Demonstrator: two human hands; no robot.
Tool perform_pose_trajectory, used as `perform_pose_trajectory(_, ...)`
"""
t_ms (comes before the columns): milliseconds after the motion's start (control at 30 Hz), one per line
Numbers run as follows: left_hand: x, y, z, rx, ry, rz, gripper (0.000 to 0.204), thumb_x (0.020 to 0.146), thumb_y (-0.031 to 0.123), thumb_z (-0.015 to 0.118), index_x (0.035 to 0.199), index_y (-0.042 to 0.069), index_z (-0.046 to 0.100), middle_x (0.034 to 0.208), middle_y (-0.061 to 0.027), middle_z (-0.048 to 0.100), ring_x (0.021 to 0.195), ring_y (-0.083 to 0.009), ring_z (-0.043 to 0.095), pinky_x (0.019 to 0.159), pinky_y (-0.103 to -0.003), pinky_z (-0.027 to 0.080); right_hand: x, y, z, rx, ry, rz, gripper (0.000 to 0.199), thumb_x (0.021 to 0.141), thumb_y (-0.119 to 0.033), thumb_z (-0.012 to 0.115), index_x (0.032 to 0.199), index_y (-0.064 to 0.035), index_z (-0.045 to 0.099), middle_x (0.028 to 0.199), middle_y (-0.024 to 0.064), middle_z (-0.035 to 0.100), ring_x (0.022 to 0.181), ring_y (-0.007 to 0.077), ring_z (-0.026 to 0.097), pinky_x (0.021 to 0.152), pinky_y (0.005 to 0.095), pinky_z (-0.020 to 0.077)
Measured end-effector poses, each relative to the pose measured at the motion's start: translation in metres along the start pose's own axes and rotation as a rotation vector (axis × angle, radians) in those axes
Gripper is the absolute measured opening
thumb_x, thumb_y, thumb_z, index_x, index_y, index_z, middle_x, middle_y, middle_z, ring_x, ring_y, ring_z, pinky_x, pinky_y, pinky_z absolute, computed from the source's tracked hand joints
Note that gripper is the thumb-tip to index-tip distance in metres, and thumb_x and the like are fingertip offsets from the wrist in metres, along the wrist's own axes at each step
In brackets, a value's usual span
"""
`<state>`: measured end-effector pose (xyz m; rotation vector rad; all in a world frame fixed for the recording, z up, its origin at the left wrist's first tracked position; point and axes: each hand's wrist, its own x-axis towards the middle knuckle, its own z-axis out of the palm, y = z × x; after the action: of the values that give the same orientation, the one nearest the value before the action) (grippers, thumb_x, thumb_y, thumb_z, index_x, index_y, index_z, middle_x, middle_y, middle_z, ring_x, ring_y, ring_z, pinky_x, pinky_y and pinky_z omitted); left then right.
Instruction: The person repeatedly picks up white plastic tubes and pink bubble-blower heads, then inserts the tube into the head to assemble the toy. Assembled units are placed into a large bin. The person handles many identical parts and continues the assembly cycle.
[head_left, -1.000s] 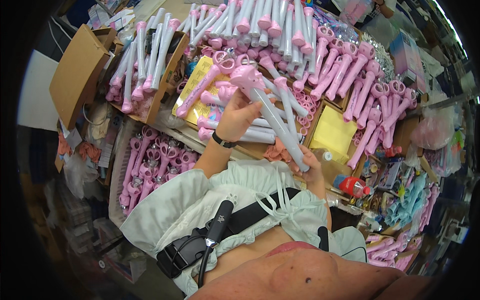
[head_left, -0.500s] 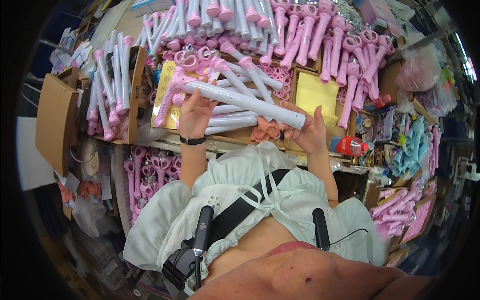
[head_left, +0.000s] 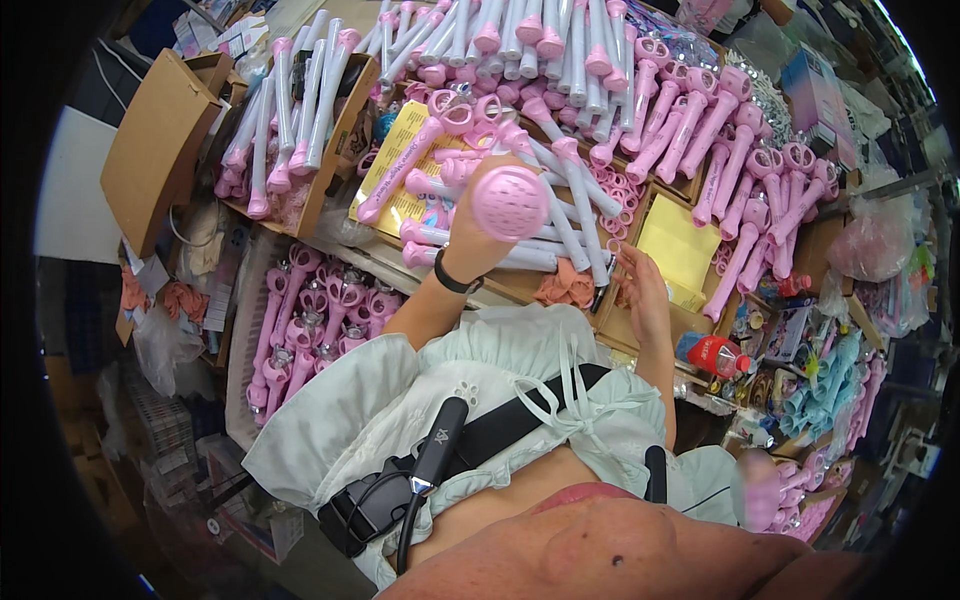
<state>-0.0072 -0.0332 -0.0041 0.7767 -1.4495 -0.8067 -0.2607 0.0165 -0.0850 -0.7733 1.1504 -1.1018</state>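
My left hand (head_left: 474,236) is closed around a pink-and-white wand, a long tube in the earlier frame. Its round pink end with small slots (head_left: 510,203) now faces up at me and hides most of the tube and fingers. My right hand (head_left: 645,295) hovers to the right with loosely bent fingers apart, and nothing shows in it. Just left of its fingers is a small slim black thing (head_left: 600,298), too small to name. Under and beyond the hands, several white tubes with pink ends (head_left: 575,190) lie crossed, beside a crumpled orange cloth (head_left: 564,286).
Wands (head_left: 560,40) crowd the back of the bench. A cardboard box of wands (head_left: 345,150) stands left; a crate (head_left: 245,345) of pink handles is below it. Right are a yellow paper pad (head_left: 678,240), pink rings (head_left: 622,195) and a red-labelled bottle (head_left: 715,355).
The wand has swung from lying across both hands to pointing its pink end up at me in my left hand. My right hand has let go of its other end. The view has shifted.
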Motion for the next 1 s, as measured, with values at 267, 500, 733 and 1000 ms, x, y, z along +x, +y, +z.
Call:
perform_pose_trajectory(267,0.003,0.008,0.015,0.139,-0.071,0.022,0.043,0.064,0.002,0.070,0.104,0.006,0.055,0.099,-0.0080,0.055,0.095,-0.0256,0.051,0.089,-0.034,0.039,0.001,-0.036,0.042,-0.300,-0.114,-0.536,0.042,0.096,-0.032,0.044,0.123,-0.0001,0.046,0.122,0.0091,0.050,0.110,0.0153,0.049,0.088,0.0292,0.0404)
perform_pose_trajectory(500,-0.002,0.004,0.027,0.617,-0.243,0.175,0.048,0.059,0.002,0.067,0.106,0.009,0.057,0.100,-0.0091,0.054,0.096,-0.0292,0.051,0.100,-0.051,0.026,-0.007,-0.065,0.083,-0.718,-0.136,-0.946,0.061,0.076,-0.031,0.070,0.122,-0.0019,0.044,0.121,0.0138,0.047,0.101,0.0244,0.050,0.085,0.0336,0.0411)
perform_pose_trajectory(733,0.009,-0.004,-0.013,1.085,-0.038,0.218,0.063,0.056,-0.006,0.061,0.115,0.017,0.056,0.112,-0.0028,0.053,0.118,-0.0242,0.045,0.107,-0.057,0.007,0.002,-0.047,0.063,-0.233,-0.214,-0.909,0.053,0.070,-0.004,0.066,0.117,-0.0025,0.040,0.111,0.0159,0.045,0.099,0.0245,0.048,0.087,0.0328,0.0397)
perform_pose_trajectory(1000,0.010,-0.016,-0.046,1.234,0.216,0.463,0.024,0.066,0.003,0.065,0.083,0.021,0.065,0.091,0.0056,0.058,0.100,-0.0162,0.052,0.106,-0.050,0.013,0.018,-0.016,0.042,-0.240,-0.052,-1.053,0.042,0.083,-0.029,0.058,0.111,-0.0049,0.037,0.106,0.0201,0.045,0.094,0.0255,0.050,0.083,0.0363,0.0449)
